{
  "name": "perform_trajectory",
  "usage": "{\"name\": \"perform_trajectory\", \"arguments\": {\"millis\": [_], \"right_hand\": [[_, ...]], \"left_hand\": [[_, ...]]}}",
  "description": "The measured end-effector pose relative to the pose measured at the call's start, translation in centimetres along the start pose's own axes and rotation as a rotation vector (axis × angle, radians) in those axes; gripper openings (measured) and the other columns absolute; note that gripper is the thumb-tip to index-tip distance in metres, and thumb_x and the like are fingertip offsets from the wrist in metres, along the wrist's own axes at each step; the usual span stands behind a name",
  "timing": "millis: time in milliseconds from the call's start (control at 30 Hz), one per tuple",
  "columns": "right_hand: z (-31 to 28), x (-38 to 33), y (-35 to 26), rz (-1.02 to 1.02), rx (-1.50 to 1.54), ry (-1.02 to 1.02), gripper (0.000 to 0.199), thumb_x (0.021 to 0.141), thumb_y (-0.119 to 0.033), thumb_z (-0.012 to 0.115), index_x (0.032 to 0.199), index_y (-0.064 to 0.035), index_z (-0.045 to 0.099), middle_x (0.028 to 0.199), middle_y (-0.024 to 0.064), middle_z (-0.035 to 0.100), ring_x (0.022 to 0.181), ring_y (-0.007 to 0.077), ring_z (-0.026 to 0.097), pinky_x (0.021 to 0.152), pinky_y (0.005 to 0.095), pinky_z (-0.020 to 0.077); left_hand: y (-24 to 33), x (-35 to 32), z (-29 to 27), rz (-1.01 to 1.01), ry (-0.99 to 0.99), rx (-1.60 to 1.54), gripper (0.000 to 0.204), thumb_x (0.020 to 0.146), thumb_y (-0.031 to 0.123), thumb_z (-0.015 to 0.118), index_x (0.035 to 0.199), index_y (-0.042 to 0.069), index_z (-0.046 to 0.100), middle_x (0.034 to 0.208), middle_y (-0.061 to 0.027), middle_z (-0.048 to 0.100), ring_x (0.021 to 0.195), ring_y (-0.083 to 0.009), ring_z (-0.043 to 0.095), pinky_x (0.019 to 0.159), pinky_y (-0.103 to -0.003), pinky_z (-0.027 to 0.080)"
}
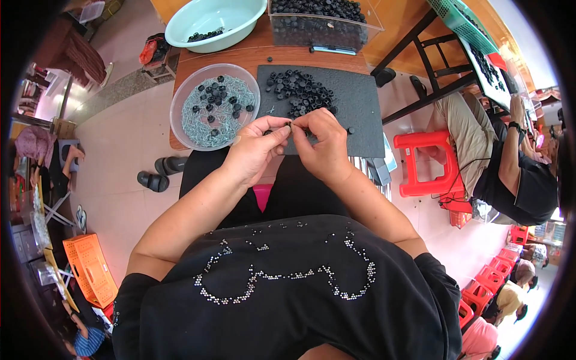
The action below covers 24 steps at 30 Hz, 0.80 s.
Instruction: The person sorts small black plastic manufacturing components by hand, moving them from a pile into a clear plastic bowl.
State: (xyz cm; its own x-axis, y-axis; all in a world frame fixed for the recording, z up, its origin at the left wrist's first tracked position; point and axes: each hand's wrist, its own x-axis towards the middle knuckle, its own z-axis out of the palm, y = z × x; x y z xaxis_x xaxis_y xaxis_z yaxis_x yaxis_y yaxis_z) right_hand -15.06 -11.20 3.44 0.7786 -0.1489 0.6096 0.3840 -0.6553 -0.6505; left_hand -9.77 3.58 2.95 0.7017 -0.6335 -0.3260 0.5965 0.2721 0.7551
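Observation:
My left hand (pixel 259 147) pinches a small dark piece, seemingly a black cap (pixel 288 125), between thumb and fingertips. My right hand (pixel 324 147) meets it there, its thumb and forefinger closed at the same spot; whatever sits between them is too small to make out. Just beyond the hands, a pile of black round caps (pixel 300 90) lies on a dark grey mat (pixel 360 114). To the left stands a clear round tub (pixel 176 114) of silvery screws (pixel 198 129), with several black caps on top.
At the back are a pale green basin (pixel 174 31) and a clear bin (pixel 282 33) full of black caps. A blue-white pen-like item (pixel 333 49) lies before the bin. On the right, a red stool (pixel 405 168) stands near a seated person (pixel 510 162). Black slippers (pixel 157 178) lie on the floor.

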Motion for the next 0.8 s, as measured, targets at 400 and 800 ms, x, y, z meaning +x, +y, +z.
{"name": "perform_trajectory", "arguments": {"millis": [400, 800], "right_hand": [[-0.1, 0.0, -0.3, 0.047, 0.127, -0.027, 0.012, 0.072, 0.002, 0.066, 0.083, -0.0019, 0.067, 0.076, 0.0091, 0.064, 0.068, 0.0225, 0.059, 0.064, 0.0313, 0.0451], [0.3, -0.8, 0.3, 0.262, 0.353, -0.078, 0.018, 0.078, 0.003, 0.064, 0.096, -0.0006, 0.064, 0.088, 0.0068, 0.062, 0.073, 0.0121, 0.06, 0.064, 0.0233, 0.0471]], "left_hand": [[0.3, -0.4, -0.2, -0.047, 0.027, -0.142, 0.016, 0.089, 0.01, 0.057, 0.102, 0.001, 0.061, 0.089, -0.0038, 0.063, 0.077, -0.0095, 0.057, 0.072, -0.022, 0.048], [1.4, -1.1, 0.0, -0.096, 0.031, -0.244, 0.018, 0.09, 0.01, 0.054, 0.107, 0.005, 0.054, 0.098, -0.0053, 0.059, 0.087, -0.0124, 0.057, 0.077, -0.023, 0.046]]}}
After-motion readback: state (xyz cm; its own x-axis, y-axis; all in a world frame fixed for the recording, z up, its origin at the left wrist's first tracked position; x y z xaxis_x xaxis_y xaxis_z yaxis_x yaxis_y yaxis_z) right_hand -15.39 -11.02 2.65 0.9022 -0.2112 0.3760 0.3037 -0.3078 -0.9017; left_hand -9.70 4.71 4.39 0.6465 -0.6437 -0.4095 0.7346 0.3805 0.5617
